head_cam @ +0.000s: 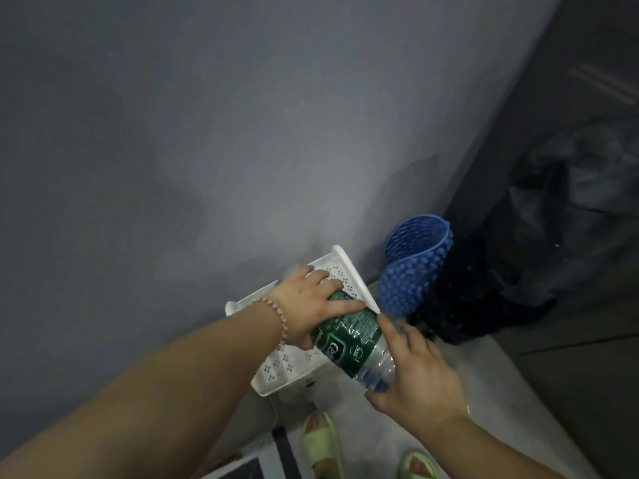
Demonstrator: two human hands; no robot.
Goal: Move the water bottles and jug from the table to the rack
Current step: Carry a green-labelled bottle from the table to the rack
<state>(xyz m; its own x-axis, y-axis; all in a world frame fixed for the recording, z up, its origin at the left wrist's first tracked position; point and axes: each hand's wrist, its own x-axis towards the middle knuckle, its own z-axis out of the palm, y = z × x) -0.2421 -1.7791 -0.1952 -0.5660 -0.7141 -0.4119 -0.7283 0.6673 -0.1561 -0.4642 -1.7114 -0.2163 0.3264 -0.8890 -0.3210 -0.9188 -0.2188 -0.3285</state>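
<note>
A clear plastic water bottle (352,340) with a green label lies tilted over the top shelf of a white perforated rack (294,366). My left hand (311,302), a bead bracelet at its wrist, grips the bottle's upper body from above. My right hand (411,371) wraps around the bottle's lower end, where something blue shows through the plastic. The bottle's far end is hidden under my left hand. No jug and no table are in view.
The rack stands against a grey wall (173,150). A blue knobbly rolled mat (411,267) leans to its right, beside a dark pile of bags or cloth (518,271). Two feet in light green slippers (323,444) stand on the pale floor below.
</note>
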